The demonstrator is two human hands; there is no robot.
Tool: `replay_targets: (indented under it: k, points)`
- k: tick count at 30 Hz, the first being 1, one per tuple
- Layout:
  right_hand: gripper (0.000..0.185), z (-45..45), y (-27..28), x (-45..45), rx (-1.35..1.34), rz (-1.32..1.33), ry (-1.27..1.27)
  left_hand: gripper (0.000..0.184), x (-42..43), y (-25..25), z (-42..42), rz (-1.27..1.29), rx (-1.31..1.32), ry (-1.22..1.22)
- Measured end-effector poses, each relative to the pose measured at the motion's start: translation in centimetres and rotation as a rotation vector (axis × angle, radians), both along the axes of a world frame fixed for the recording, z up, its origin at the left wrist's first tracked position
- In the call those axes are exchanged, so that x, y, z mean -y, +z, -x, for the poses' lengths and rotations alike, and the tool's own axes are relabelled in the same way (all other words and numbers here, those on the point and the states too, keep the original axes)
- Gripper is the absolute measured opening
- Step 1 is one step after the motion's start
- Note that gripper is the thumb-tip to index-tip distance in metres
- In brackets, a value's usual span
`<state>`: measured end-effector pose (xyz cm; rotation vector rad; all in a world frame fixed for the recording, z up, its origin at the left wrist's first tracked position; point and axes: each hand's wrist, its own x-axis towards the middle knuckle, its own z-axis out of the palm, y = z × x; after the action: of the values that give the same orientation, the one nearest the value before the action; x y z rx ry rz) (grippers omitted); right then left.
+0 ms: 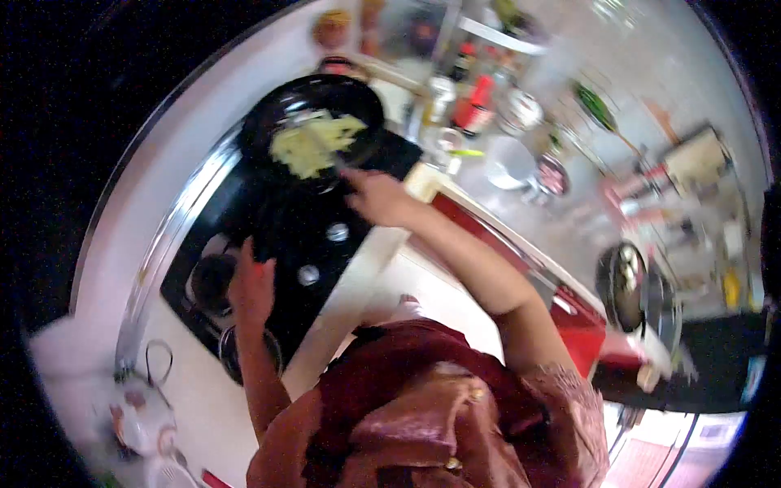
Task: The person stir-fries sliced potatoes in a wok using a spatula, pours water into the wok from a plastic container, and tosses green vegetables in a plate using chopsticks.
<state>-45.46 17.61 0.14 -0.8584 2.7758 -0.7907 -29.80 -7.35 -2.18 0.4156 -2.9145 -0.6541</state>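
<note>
A black wok (370, 106) with pale yellow-green cut food (309, 146) in it sits on the far part of the black stove (293, 220). My right hand (374, 195) is closed round the handle end of a spatula (325, 149), whose blade reaches into the food. Nearer me, on the left, my left hand (252, 281) hangs over the stove beside a dark pot (213, 281). Its fingers are blurred, and I cannot make out whether they hold anything. Two stove knobs (337, 233) lie between my hands.
Right of the stove, bottles (476, 106), a white bowl (511, 163) and a small bowl of reddish food (551, 176) stand on the metal counter. A green vegetable (595, 106) lies farther back. Another pan (625, 285) is at the right. A white appliance (145, 423) stands at lower left.
</note>
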Motion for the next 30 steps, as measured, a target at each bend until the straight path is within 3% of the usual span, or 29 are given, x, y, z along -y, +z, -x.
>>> replay_targets:
  k: [4, 7, 9, 10, 13, 14, 18, 20, 22, 24, 26, 27, 28, 29, 30]
  points:
    - [0.040, -2.6, 1.6, -4.2, -0.188, 0.384, -0.074, 0.052, 0.8, -1.2, -0.4, 0.002, -0.094, -0.060]
    - [0.022, -3.0, -0.3, -10.6, -0.166, 0.617, -0.592, 0.052, 1.0, 0.1, 0.2, 0.020, -0.003, -0.002]
    - [0.020, -2.0, -4.1, -17.5, -0.267, 0.704, -0.934, 0.054, 0.6, -0.5, -0.1, 0.031, -0.155, -0.017]
    - [0.024, -1.2, -5.7, -21.8, -0.425, 0.682, -1.018, 0.055, 0.0, -0.8, -0.3, 0.033, -0.230, -0.023]
    - [0.047, 1.7, -8.3, -32.1, -0.513, 0.260, -1.244, 0.057, -1.7, 1.3, -0.7, 0.309, -0.347, 0.050]
    - [0.054, 2.8, -8.7, -34.2, -0.517, 0.125, -1.272, 0.058, -2.9, 2.5, -0.9, 0.201, -0.410, 0.107]
    - [0.071, 6.9, -10.1, -37.3, -0.280, -0.246, -1.180, 0.055, -7.6, 3.9, -1.2, -0.081, -0.773, 0.284]
    - [0.066, 10.2, -17.7, -41.9, -0.127, -0.196, -0.992, 0.054, -9.8, 4.4, -0.9, -0.131, -0.880, 0.303]
    - [0.057, 11.5, -19.2, -43.4, -0.051, -0.108, -0.948, 0.051, -12.3, 5.3, -0.1, -0.016, -0.914, 0.263]
    - [0.047, 10.0, -12.2, -42.2, -0.031, -0.012, -0.995, 0.051, -13.7, 6.3, -0.6, 0.202, -0.768, 0.305]
    - [0.034, 10.7, -10.3, -43.6, -0.196, 0.010, -0.945, 0.051, -14.3, 6.1, -1.4, 0.106, -0.787, 0.370]
    - [0.039, 12.1, -9.4, -45.2, 0.003, 0.282, -0.892, 0.051, -14.6, 5.9, -1.9, 0.056, -0.800, 0.395]
    - [0.041, 10.1, -2.5, -41.2, 0.062, 0.333, -0.900, 0.051, -14.8, 5.6, -2.6, 0.007, -0.788, 0.438]
    - [0.043, 11.6, -1.6, -41.8, -0.079, 0.356, -0.656, 0.051, -15.0, 5.3, -3.3, -0.044, -0.778, 0.479]
    - [0.043, 12.4, 0.3, -40.8, -0.150, 0.289, -0.578, 0.051, -15.3, 4.9, -4.0, -0.096, -0.769, 0.516]
